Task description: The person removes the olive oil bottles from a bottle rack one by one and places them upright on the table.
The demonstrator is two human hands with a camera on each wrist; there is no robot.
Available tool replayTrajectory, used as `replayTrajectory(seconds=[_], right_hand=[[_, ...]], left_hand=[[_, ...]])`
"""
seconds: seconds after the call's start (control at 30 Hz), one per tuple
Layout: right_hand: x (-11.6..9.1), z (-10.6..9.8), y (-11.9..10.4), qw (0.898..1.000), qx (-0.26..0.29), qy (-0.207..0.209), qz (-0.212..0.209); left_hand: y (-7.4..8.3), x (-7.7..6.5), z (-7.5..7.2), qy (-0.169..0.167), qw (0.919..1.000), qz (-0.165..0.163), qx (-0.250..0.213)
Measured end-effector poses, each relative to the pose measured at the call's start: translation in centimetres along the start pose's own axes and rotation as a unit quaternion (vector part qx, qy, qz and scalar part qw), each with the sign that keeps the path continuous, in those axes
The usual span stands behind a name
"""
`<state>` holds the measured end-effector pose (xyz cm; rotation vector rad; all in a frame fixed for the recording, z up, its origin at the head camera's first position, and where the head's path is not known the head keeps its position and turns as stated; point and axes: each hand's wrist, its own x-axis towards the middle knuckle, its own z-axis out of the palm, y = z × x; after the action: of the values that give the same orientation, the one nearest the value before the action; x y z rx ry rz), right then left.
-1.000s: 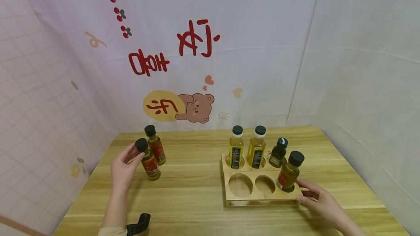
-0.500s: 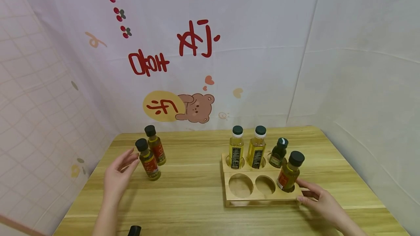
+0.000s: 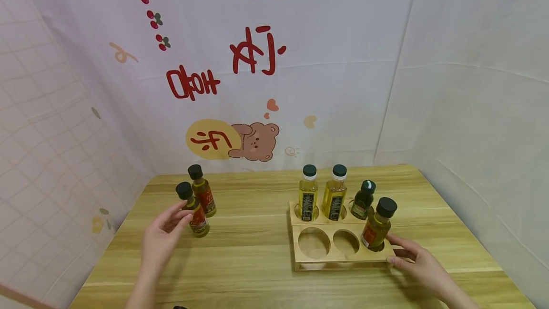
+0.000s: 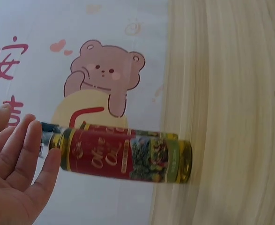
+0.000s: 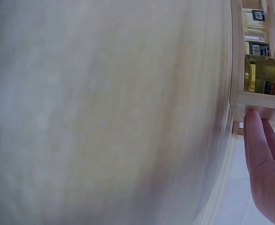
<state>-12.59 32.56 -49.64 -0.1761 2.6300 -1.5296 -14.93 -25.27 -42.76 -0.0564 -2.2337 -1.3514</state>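
Here's the left hand (image 3: 164, 236) at eight o'clock, fingers parted, the front olive oil bottle (image 3: 199, 221) upright on the surface (image 3: 253, 261) at its two o'clock; contact's hard to judge. Over at four, the right hand (image 3: 413, 261), fingers extended, touches the wooden rack's (image 3: 334, 258) end.

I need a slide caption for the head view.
Left hand beside two capped bottles, right hand touching a wooden rack.

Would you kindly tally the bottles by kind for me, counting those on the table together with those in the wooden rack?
Red-labelled bottles: 3
Black-labelled yellow bottles: 2
Small dark green bottle: 1
Total: 6
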Motion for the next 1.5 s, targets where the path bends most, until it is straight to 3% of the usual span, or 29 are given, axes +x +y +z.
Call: replayTrajectory(seconds=[0.17, 0.63, 0.87, 1.13, 1.5], right_hand=[[-0.1, 0.0, 0.0, 1.000, 0.003, -0.002, -0.002], [0.0, 0.1, 0.1, 1.000, -0.006, 0.012, -0.023], [0.0, 0.2, 0.1, 0.999, -0.013, 0.020, -0.027], [0.0, 0.2, 0.1, 1.000, -0.005, 0.014, -0.016], [0.0, 0.1, 0.0, 1.000, 0.001, 0.008, -0.011]], left_hand=[[0.3, -0.4, 1.6, -0.035, 0.9987, 0.024, -0.027], [1.2, -1.5, 8.4, -0.131, 0.9877, 0.010, -0.084], [2.6, -1.9, 12.0, -0.190, 0.9750, 0.002, -0.116], [4.3, -2.8, 16.0, -0.254, 0.9546, 0.019, -0.155], [7.1, -4.5, 20.3, -0.307, 0.9392, 0.077, -0.133]])
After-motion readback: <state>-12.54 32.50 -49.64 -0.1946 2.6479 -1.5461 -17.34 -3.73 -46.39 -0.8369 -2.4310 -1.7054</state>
